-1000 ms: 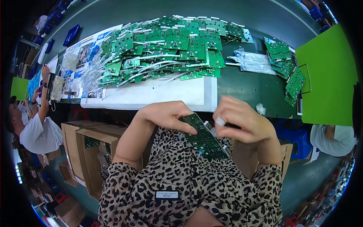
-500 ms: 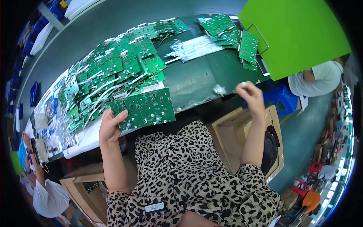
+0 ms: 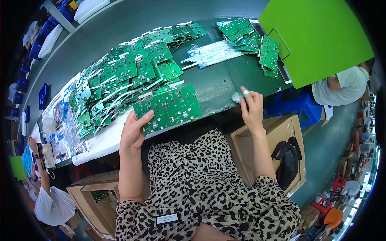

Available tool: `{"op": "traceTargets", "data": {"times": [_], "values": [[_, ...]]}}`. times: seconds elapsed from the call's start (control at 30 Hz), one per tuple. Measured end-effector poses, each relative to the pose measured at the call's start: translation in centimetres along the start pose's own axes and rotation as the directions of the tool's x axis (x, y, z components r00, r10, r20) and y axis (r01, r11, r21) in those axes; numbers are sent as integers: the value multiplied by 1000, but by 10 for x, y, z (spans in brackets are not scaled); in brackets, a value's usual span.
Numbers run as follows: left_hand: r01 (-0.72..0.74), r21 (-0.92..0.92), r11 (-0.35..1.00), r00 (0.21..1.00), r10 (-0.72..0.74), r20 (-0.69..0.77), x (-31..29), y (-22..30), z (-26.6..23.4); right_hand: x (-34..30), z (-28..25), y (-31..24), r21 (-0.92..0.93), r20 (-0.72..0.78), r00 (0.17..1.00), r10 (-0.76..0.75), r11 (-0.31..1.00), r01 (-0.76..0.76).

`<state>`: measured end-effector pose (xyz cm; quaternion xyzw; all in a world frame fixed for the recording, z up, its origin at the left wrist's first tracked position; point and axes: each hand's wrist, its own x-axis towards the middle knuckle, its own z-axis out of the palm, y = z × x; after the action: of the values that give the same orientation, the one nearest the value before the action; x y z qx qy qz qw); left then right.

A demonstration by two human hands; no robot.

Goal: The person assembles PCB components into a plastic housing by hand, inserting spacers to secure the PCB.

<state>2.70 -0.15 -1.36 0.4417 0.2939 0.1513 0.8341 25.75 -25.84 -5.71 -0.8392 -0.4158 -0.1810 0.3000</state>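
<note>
The left hand point(image 3: 134, 130) gripped the left end of a flat, rectangular green circuit board point(image 3: 167, 107) studded with small components, its thumb on top. That board was tilted above the near edge of a dark green table point(image 3: 217, 94). The right hand point(image 3: 254, 110) (a white wrap circled one finger) was right of the board, thumb and forefinger parted at a small, crumpled, whitish clump point(image 3: 236, 97); whether they touched it, I could not tell. Beyond the board and to its left spread a broad heap of green circuit boards point(image 3: 128, 66) with white ribbon cables. Beyond the board and to its right lay a bundle of white strips point(image 3: 217, 53), then a smaller group of green boards point(image 3: 268, 52). Farthest right of the board stood a large lime-green panel point(image 3: 313, 40).
</note>
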Motion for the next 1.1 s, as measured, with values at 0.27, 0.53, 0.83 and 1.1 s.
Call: {"op": "traceTargets", "data": {"times": [0.27,0.53,0.83,1.1], "values": [[-12,-23,1000,1000,12,17,-2,0,-1,-5,9,-10,-36,-95,995,6,999,-9],[0,-38,999,999,2,33,-8,-2,0,1,-18,-37,-96,35,996,80,992,-76],[49,-37,998,995,-45,86,-24,1,7,29,18,-117,605,793,609,-37,-77,-793],[71,-78,994,988,-60,139,-29,2,-7,31,32,-129,411,859,479,-180,-315,-855]]}}
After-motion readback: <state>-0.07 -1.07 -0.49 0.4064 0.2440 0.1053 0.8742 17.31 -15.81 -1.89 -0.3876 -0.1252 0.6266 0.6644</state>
